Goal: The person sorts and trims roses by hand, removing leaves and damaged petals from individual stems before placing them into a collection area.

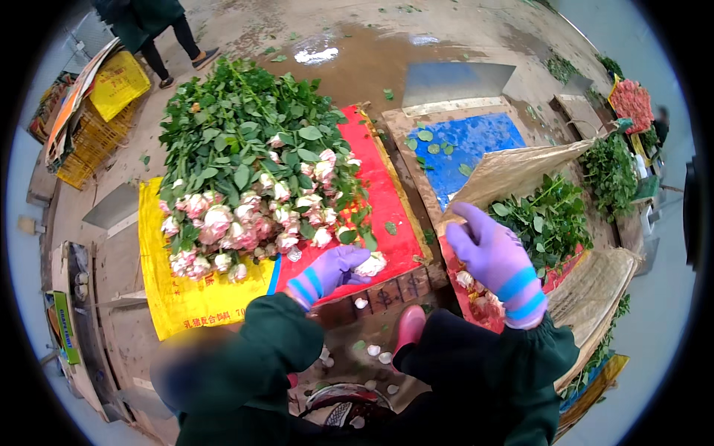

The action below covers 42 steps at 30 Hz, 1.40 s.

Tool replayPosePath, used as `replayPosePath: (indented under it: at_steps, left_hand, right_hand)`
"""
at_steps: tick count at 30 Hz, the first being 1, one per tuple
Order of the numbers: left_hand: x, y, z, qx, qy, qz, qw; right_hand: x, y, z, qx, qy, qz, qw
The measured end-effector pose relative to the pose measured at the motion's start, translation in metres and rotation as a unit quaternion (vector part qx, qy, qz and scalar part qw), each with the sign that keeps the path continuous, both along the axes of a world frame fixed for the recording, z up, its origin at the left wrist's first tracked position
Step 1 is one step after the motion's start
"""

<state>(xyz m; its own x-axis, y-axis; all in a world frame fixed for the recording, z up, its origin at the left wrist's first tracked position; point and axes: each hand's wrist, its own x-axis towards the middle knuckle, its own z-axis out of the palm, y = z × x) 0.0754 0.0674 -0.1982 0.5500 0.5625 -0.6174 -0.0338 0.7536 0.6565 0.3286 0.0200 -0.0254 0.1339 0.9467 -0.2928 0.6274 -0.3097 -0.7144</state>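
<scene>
My left hand (334, 267), in a purple glove with blue bands, has its fingers around or against a pale pink-white rose (370, 264) at the near edge of a red sheet (390, 206); its grip is partly hidden. Above and left of it lies a big pile of pink-white roses (216, 223) with leafy green stems (240, 128), partly on a yellow printed sheet (159, 279). My right hand (485, 245), gloved alike, is raised with thumb and fingers apart above more roses (486, 309) and leafy stems (544, 223), beside a tan woven sheet (519, 167).
A blue-covered board (474, 145) with loose leaves stands beyond, near a wet patch of floor (357, 56). A person (162, 33) stands at the upper left by yellow crates (100, 139). Pink roses (632, 106) lie at the far right. Petals are scattered by my pink boot (411, 326).
</scene>
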Motion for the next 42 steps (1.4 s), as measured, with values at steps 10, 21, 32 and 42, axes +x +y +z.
replayPosePath:
  at_steps: [10, 21, 32, 42]
  left_hand:
    - [-0.071, -0.109, 0.209, -0.010, -0.193, 0.038, 0.980]
    - [-0.113, -0.124, 0.199, 0.064, -0.243, 0.039, 0.967]
    - [-0.128, -0.117, 0.185, 0.136, -0.033, 0.064, 0.988]
    - [-0.122, -0.123, 0.182, 0.170, 0.004, 0.034, 0.985]
  right_hand:
    - [-0.135, -0.040, 0.015, -0.147, 0.452, 0.060, 0.878]
    - [-0.180, -0.042, 0.034, -0.116, 0.625, -0.032, 0.771]
    - [-0.099, -0.012, 0.060, 0.339, 0.368, -0.165, 0.850]
    - [0.147, -0.051, -0.023, 0.327, 0.036, -0.461, 0.824]
